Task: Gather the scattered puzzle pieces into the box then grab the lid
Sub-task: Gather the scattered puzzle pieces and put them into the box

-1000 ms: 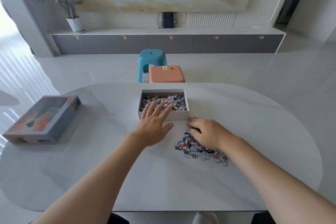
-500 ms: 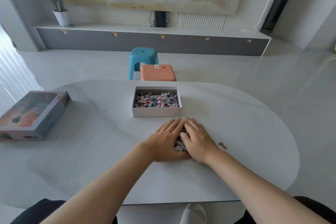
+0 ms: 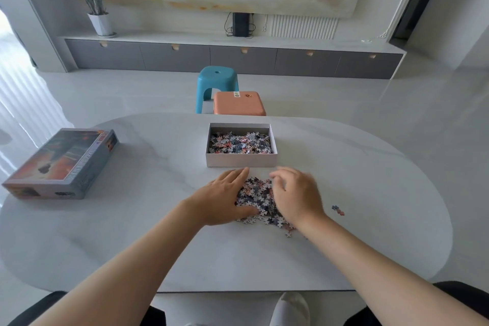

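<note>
Puzzle pieces (image 3: 255, 198) lie heaped between left hand (image 3: 222, 198) and right hand (image 3: 296, 196).

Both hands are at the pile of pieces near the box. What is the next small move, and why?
Probably scoop the pile up between both hands and lift it into the box: the left hand and right hand flank it, and the open box stands just beyond. Stray pieces lie at right.

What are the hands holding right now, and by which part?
The left hand and right hand cup the heap of small multicoloured puzzle pieces by its two sides; not lifted.
</note>
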Demonstrator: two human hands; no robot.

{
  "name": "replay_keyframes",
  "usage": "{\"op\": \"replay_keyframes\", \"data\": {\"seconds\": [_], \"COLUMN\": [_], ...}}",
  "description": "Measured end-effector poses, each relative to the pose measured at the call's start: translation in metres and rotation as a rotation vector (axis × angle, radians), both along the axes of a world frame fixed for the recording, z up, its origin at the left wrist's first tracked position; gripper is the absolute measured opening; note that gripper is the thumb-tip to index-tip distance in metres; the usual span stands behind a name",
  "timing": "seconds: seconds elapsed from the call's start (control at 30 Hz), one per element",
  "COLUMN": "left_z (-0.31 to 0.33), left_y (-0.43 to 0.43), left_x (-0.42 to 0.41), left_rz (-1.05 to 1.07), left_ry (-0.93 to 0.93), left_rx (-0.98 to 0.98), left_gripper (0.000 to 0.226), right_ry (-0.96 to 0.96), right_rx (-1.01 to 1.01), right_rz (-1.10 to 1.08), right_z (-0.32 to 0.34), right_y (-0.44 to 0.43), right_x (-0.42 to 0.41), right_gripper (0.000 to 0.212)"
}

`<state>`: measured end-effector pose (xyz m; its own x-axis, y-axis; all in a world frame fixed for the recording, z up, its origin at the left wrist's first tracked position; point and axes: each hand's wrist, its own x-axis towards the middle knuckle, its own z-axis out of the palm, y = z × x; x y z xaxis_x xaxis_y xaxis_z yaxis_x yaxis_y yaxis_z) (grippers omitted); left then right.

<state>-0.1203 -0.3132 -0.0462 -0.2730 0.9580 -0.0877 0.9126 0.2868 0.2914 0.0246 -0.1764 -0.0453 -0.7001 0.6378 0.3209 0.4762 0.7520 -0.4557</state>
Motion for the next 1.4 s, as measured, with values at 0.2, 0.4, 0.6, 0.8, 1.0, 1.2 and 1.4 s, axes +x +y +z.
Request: {"op": "replay_keyframes", "data": {"seconds": [0.2,0.4,0.6,0.8,1.0,1.2,1.4], "left_z": [-0.009,-0.01,-0.001,0.011,0.008,0.018,0.024], "left_y": [0.018,0.017,0.003,0.003,0.009,0.008,0.001], "left_x": [0.016,0.019,0.009,-0.018,-0.028,-0.014,-0.004], "left_rz": [-0.061,-0.034,-0.03,0.118,0.163,0.105,0.011], "left_ry": [0.057,0.062,0.005,0.137,0.144,0.141,0.222], "left_rx": [-0.06,-0.006,0.162,0.371,0.242,0.273,0.464], "left_gripper": [0.116,0.111,0.092,0.066,0.069,0.057,0.035], "right_ry": [-0.48,-0.341,-0.02,0.111,-0.302,-0.203,-0.155], "right_rx": [-0.199,-0.177,-0.314,0.106,0.139,0.248,0.3], "right_rz": [-0.275,0.006,0.263,0.264,0.355,0.343,0.422], "right_z": [-0.015,-0.023,-0.015,0.01,0.026,0.032,0.037], "right_y": [0.014,-0.019,-0.028,0.007,0.039,0.047,0.032], "right_x": [0.039,0.011,-0.013,-0.024,-0.022,-0.013,-0.002], "right_gripper": [0.07,0.064,0.048,0.04,0.059,0.032,0.027]}}
